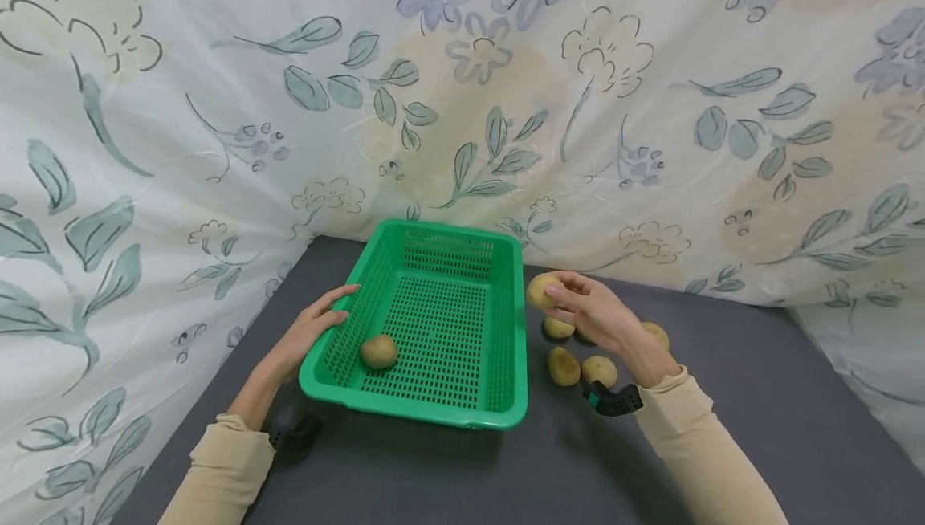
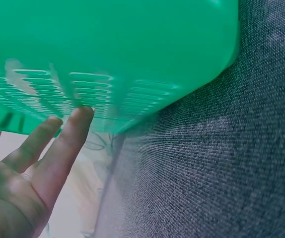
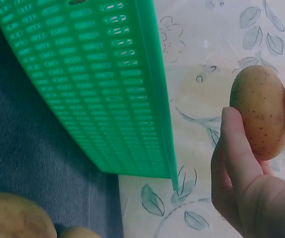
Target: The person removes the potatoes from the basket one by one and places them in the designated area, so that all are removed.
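Note:
A green plastic basket [image 1: 433, 417] with slotted walls stands on the dark table, a single potato [image 1: 379, 352] lying in its near left part. My left hand [image 1: 312, 331] holds the basket's left rim; in the left wrist view, some of its fingers [image 2: 65, 148] touch the outer wall below the rim. Just outside the right rim, my right hand [image 1: 596, 312] pinches a yellowish potato [image 3: 261, 111] between thumb and fingers, raised above the table. Several more potatoes [image 1: 564, 367] lie on the table below the right hand, partly hidden by it.
A dark cloth-covered table [image 1: 730, 364] extends to the right of the potatoes. Behind and along the left side hangs a white curtain [image 1: 535, 107] with a floral print, meeting the table's back edge just behind the basket. A black band [image 1: 614, 399] is on the right wrist.

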Available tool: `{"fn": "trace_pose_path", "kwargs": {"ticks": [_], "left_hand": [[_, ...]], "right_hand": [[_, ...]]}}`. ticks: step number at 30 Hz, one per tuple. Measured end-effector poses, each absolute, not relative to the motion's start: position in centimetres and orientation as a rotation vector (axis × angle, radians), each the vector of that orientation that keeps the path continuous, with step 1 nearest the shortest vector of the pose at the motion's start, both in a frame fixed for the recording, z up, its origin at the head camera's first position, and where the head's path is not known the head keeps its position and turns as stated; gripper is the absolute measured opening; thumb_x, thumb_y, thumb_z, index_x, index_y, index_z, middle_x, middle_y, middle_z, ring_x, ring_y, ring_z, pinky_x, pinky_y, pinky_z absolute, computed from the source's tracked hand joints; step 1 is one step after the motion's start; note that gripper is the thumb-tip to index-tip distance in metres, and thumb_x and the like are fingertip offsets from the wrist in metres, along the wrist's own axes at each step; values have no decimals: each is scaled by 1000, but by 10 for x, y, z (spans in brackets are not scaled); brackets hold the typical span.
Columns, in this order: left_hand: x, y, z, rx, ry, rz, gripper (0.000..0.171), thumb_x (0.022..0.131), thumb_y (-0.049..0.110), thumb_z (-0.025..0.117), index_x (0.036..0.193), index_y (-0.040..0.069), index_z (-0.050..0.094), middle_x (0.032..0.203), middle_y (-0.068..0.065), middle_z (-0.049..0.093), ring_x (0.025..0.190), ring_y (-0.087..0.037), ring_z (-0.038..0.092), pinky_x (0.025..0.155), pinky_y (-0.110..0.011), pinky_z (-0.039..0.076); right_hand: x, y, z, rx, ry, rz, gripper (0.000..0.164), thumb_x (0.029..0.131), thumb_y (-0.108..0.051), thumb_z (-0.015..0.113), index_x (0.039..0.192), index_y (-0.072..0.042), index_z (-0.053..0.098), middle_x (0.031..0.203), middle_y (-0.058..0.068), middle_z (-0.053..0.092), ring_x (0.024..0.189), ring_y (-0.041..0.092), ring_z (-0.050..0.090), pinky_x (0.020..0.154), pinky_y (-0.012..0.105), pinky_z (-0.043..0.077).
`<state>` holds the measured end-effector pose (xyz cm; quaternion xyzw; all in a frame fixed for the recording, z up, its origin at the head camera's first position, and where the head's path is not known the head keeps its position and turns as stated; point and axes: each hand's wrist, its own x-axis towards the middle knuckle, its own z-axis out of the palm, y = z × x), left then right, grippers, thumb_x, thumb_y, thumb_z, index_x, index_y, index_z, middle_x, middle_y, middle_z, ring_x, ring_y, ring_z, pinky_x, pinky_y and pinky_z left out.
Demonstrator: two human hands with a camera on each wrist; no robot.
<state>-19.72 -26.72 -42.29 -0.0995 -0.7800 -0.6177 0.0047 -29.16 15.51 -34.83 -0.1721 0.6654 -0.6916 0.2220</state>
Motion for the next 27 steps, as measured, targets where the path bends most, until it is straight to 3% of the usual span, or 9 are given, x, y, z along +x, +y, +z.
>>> {"fn": "trace_pose_path", "kwargs": {"ticks": [5, 8, 17, 20, 23, 27], "left_hand": [[-198, -269, -424, -309, -2424, -1962, 52, 103, 26, 41, 151, 10, 26, 157, -15, 4, 138, -45, 10, 102, -65, 22], [-198, -269, -425, -311, -2417, -1992, 53, 104, 27, 41, 152, 11, 25, 157, -15, 4, 137, -46, 14, 100, -64, 27], [-200, -268, -423, -324, -2417, -1990, 53, 104, 27, 41, 152, 10, 25, 157, -16, 5, 135, -46, 19, 100, -64, 28], [-200, -267, -424, -339, -2423, -1982, 53, 104, 27, 40, 152, 9, 24, 157, -16, 4, 137, -46, 13, 101, -65, 24], [-199, -268, -425, -339, -2431, -1960, 53, 104, 26, 39, 152, 8, 25, 157, -16, 3, 138, -45, 9, 102, -65, 22], [-199, -267, -425, -339, -2424, -1964, 53, 104, 26, 39, 151, 8, 25, 157, -16, 5, 137, -46, 15, 100, -64, 26]], "right_hand": [[-291, 158, -350, -461, 1841, -1915, 37, 97, -13, 58, 127, 0, 39, 118, 6, 45, 99, 14, 58, 96, 33, 45], [-290, 162, -352, -439, 1865, -1885, 35, 97, -13, 57, 126, -2, 40, 118, 5, 45, 99, 14, 57, 97, 33, 44], [-290, 187, -365, -374, 1894, -1894, 45, 98, -15, 56, 133, 1, 34, 115, 4, 46, 99, 13, 57, 97, 33, 44], [-289, 200, -367, -365, 1935, -1852, 49, 99, -16, 55, 137, 3, 31, 116, 4, 47, 100, 13, 58, 98, 35, 43], [-290, 212, -370, -364, 1979, -1810, 55, 99, -18, 54, 140, 6, 27, 120, 7, 46, 102, 14, 57, 99, 36, 43], [-289, 229, -375, -343, 2041, -1766, 65, 100, -21, 53, 145, 9, 17, 134, 17, 35, 105, 12, 54, 99, 35, 42]]}}
